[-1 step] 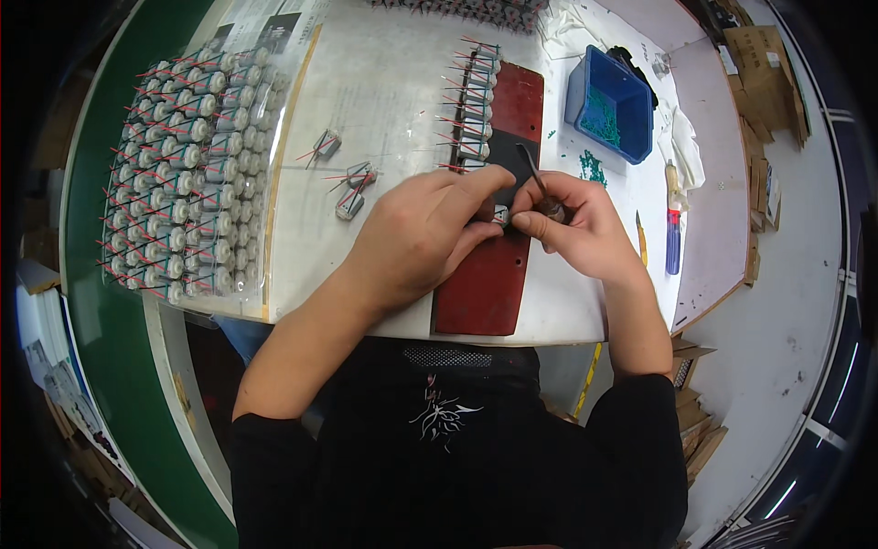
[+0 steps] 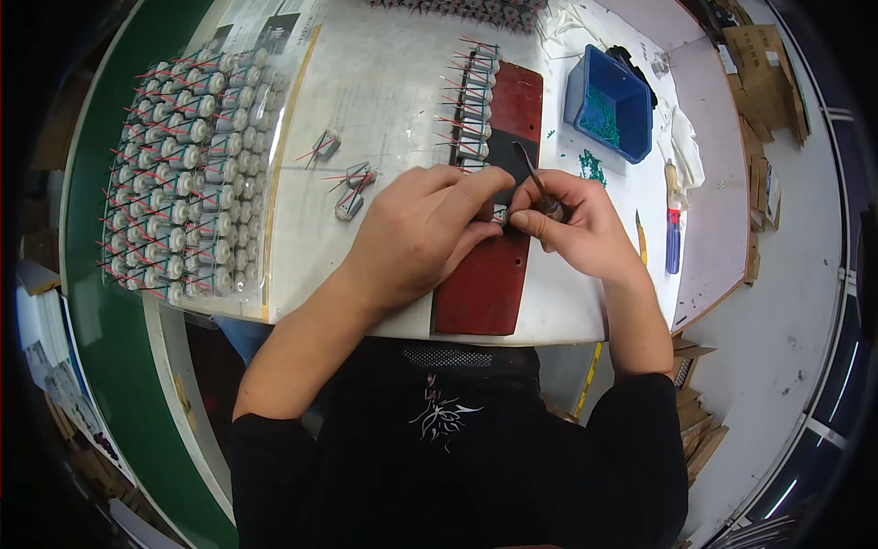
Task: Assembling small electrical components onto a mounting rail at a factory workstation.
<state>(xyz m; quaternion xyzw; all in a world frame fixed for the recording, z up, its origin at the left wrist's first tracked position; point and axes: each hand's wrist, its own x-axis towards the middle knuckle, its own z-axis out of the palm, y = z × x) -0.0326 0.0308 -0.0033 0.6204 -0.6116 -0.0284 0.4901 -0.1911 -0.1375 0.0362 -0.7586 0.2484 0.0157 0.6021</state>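
Over a red board (image 2: pixel 476 293) with a black middle strip, my left hand (image 2: pixel 416 224) pinches a small motor (image 2: pixel 499 213), most of which its fingers hide. My right hand (image 2: pixel 585 229) is closed round the brown handle of a hooked metal pick (image 2: pixel 529 163), its bent tip pointing up and away from me. Thumb and fingertips of this hand meet the motor's right side; whether they grip anything else there is hidden. Along the board's far left edge stands a row of small motors (image 2: pixel 474 114) with red and dark wires. Several loose motors (image 2: pixel 348 203) lie left of my left hand.
Many wired motors stand in a clear plastic tray (image 2: pixel 258 274) at the left. Far right, a blue bin (image 2: pixel 636 151) holds small green pieces, with more green pieces (image 2: pixel 593 166) spilled beside it. A screwdriver (image 2: pixel 673 242) and a yellow pointed tool (image 2: pixel 641 238) lie near the right edge.
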